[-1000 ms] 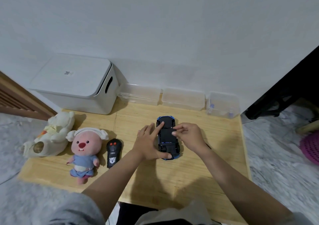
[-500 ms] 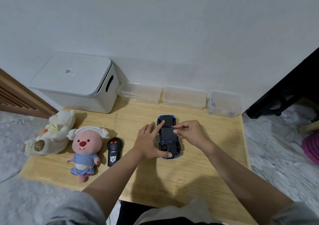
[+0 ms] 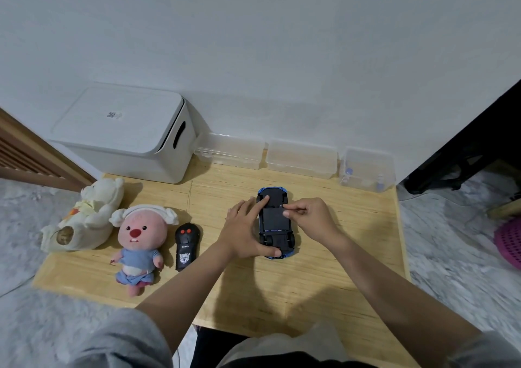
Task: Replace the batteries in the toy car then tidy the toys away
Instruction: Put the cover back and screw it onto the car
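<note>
A blue toy car (image 3: 275, 221) lies upside down on the low wooden table (image 3: 324, 269), its black underside facing up. My left hand (image 3: 244, 228) clamps the car from the left, index finger on the far wheel and thumb on the near end. My right hand (image 3: 308, 216) rests at the car's right side, thumb and forefinger pinched together over the battery cover; whether anything is between them is too small to tell. A black remote control (image 3: 186, 242) lies left of the car.
A pink plush doll (image 3: 138, 240) and a cream plush bear (image 3: 84, 215) lie at the table's left. A white lidded storage box (image 3: 124, 133) stands at the back left, and three clear plastic boxes (image 3: 301, 157) line the wall. A pink basket (image 3: 510, 240) sits on the floor, right.
Both hands have stayed on the upturned car. My right hand's pinched fingers have shifted slightly over the underside. The toys have not moved.
</note>
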Demonstrator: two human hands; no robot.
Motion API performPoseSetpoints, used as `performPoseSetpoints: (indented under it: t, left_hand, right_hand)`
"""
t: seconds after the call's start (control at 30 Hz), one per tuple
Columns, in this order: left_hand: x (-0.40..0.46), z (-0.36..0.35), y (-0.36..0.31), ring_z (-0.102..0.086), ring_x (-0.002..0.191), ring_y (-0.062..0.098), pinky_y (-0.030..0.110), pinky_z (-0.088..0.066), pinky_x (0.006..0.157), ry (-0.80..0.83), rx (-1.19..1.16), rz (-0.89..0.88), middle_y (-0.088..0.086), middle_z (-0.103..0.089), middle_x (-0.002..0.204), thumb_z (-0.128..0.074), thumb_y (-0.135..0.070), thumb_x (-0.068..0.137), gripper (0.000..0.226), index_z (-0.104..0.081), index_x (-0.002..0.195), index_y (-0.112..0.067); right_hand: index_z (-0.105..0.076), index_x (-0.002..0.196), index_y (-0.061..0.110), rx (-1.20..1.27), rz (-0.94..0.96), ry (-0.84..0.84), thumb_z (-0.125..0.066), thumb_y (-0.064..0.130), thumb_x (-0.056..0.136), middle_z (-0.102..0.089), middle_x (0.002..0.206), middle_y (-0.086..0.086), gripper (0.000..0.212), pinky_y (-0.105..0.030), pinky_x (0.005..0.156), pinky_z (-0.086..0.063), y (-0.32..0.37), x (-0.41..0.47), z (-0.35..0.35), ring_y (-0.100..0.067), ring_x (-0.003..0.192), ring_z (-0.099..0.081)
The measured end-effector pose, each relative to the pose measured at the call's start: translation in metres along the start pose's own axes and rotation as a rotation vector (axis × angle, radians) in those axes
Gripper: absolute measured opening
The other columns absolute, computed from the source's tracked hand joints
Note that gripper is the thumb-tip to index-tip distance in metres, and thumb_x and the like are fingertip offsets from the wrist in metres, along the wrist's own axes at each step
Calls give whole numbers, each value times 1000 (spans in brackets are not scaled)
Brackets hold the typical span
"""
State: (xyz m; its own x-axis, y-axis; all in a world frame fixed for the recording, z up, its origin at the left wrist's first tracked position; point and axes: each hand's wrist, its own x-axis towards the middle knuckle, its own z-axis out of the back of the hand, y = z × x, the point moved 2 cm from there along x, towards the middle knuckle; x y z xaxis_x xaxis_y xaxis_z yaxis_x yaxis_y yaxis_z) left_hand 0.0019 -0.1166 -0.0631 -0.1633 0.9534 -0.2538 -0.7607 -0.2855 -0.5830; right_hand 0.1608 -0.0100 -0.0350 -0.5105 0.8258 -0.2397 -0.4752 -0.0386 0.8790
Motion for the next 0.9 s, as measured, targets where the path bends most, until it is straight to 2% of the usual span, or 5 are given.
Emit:
performPoseSetpoints:
  t: [0.3, 0.4, 0.57, 0.73, 0.9]
  left_hand:
    - [1, 0, 1, -12, 142, 24, 47, -16, 116, 1, -44, -44, -5, -30, 150, -67, -80, 39, 131, -4, 147, -43]
    - [0, 1, 0, -11, 142, 23, 47, -16, 116, 12, -54, -43, -6, -32, 150, -69, -79, 40, 131, -4, 148, -42]
    - [1, -1, 1, -11, 141, 24, 48, -15, 117, 11, -39, -50, -6, -34, 147, -66, -81, 40, 132, -2, 148, -42]
    - [1, -2, 1, -12, 142, 25, 48, -15, 117, 7, -35, -60, -6, -34, 148, -64, -82, 40, 131, -1, 148, -42]
    - [1, -4, 3, -12, 142, 26, 49, -15, 116, -1, -1, -70, -4, -33, 148, -62, -85, 41, 130, 3, 147, -44]
  right_hand:
    - [-72, 107, 9, -159, 43, 35, -68, 12, 84, -70, 92, 0, 23, 0, 62, -41, 9, -1, -1, 8, 71, -55]
    - [-70, 108, 7, -253, 88, 16, -67, 13, 86, -59, 80, 15, 23, 1, 62, -37, 12, -4, -2, 9, 67, -49]
    - [-70, 111, 10, -399, 160, -20, -64, 17, 88, -43, 78, 6, 24, -14, 65, -38, 11, -11, -10, -8, 70, -47]
    - [-72, 106, 8, -337, 209, 1, -68, 13, 85, -50, 85, 3, 22, -4, 63, -36, 7, -22, -24, 5, 68, -45]
    - [-73, 94, 13, -195, 54, -133, -79, 16, 74, -53, 83, 5, 21, -4, 62, -38, 4, -22, -22, 3, 70, -50]
